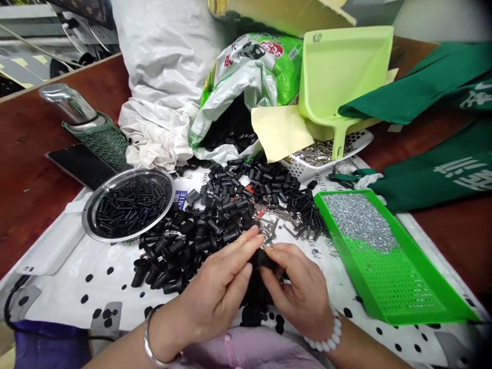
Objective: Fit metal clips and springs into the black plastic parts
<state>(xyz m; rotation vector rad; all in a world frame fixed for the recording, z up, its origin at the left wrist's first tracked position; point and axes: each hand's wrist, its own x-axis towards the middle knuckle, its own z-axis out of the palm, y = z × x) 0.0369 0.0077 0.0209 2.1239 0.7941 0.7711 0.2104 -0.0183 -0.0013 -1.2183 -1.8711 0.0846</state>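
My left hand (223, 287) and my right hand (300, 287) meet at the near edge of the table, both pinching one small black plastic part (264, 259) between their fingertips. A big heap of black plastic caps (215, 220) lies just beyond the hands on a white sheet with black dots (96, 266). Small metal pieces (271, 223) lie scattered in front of the fingertips. I wear a silver bangle on the left wrist and a white bead bracelet on the right.
A steel bowl (128, 204) of black springs sits at the left. A green tray (388, 261) with small silver parts lies to the right. Behind are a green-white bag (246, 82), a light green dustpan (338, 77), a white basket (330, 148), a phone (80, 164) and green cloth (434, 128).
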